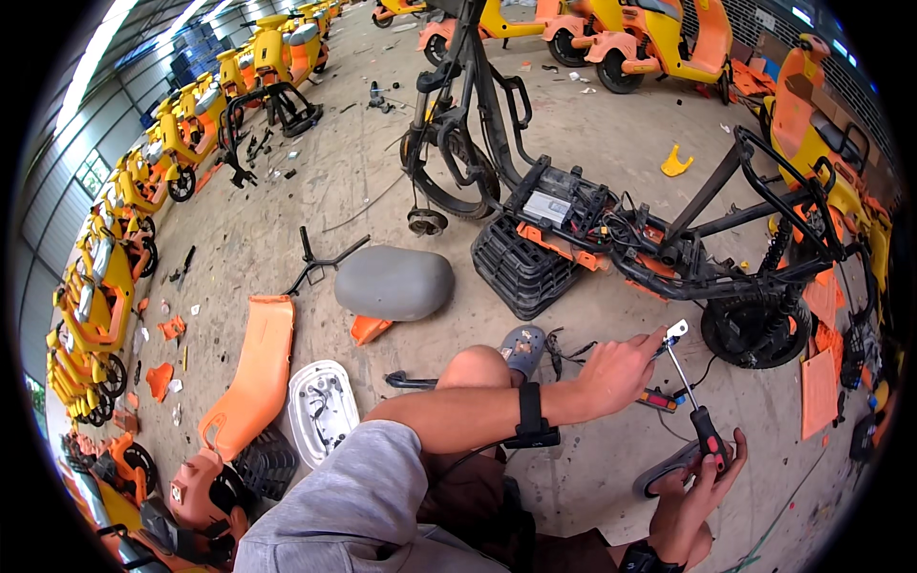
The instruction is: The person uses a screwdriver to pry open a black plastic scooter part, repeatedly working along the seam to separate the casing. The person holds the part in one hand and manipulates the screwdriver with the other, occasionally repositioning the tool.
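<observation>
My left hand (616, 375) reaches across in front of me, its fingers closed on a small white part (677, 330) with a hole in it. A bit of blue shows by those fingertips; what kind of part it is I cannot make out. In my right hand (702, 498) is a screwdriver (709, 436) with a black and red handle, held from below. Its metal shaft slants up to the small part, and the tip seems to meet it. Beyond both hands stands a stripped scooter frame (707, 232) with wiring and a rear wheel (755, 329).
A black crate (527, 267) sits under the frame. To my left lie a grey seat (394, 283), an orange panel (253, 372) and a white tray (323, 406) with small pieces. Loose cables (565, 353) lie near my shoe (523, 351). Rows of yellow scooters (100, 296) line the hall.
</observation>
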The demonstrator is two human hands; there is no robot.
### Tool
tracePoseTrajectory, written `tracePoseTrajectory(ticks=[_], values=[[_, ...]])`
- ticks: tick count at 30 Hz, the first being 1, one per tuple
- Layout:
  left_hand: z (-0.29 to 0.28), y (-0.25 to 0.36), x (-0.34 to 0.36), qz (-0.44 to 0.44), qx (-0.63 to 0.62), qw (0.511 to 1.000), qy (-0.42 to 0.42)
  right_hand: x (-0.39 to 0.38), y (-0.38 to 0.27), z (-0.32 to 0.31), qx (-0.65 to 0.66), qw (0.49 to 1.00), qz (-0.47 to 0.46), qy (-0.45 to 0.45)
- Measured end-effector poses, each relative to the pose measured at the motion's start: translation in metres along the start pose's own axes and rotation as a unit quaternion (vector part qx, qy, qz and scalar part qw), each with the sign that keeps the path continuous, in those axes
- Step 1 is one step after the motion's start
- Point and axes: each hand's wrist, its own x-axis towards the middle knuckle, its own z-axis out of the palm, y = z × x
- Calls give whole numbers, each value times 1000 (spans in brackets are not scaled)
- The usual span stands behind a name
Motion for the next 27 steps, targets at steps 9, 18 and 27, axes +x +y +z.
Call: tracePoseTrajectory(ticks=[9, 18, 27], values=[[-1, 0, 0, -7, -2, 1000, -14, -8, -19, 18, 5, 1000, -1, 14], [-3, -1, 0, 9, 11, 999, -49, 10, -6, -11, -38, 998, 33, -46], [-1, -4, 3, -4, 35, 998, -56, -1, -3, -9, -61, 995, 29, -66]])
